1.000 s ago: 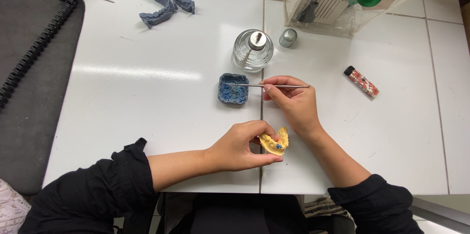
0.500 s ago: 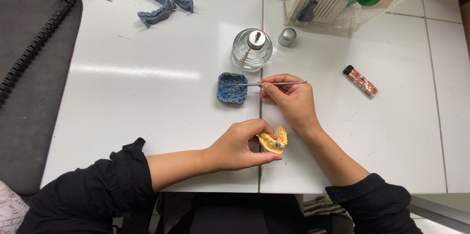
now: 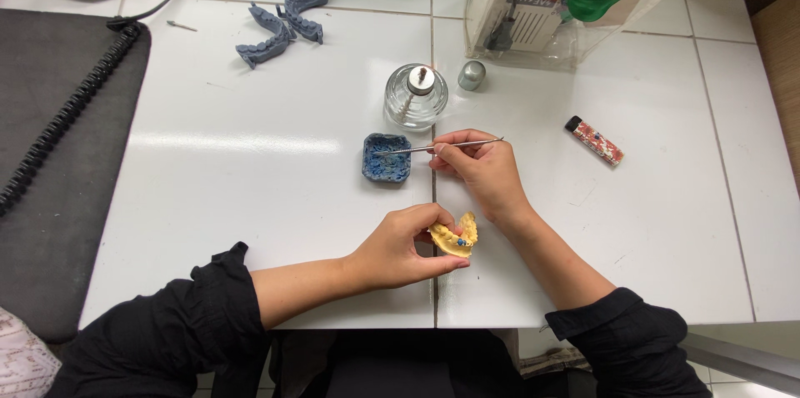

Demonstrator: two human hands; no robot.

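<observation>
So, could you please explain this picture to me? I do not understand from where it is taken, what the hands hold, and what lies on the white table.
The camera sits on the person's head and looks down at their own two hands. The left hand holds a yellow dental cast. The right hand holds a thin metal tool, its tip over a small blue dish. On the white table also stand a glass spirit lamp and its metal cap, with a lighter and blue dental casts nearby.

Single head-worn view, looking steeply down, fairly near, over white table [image 3: 250, 198], both forearms in frame
</observation>
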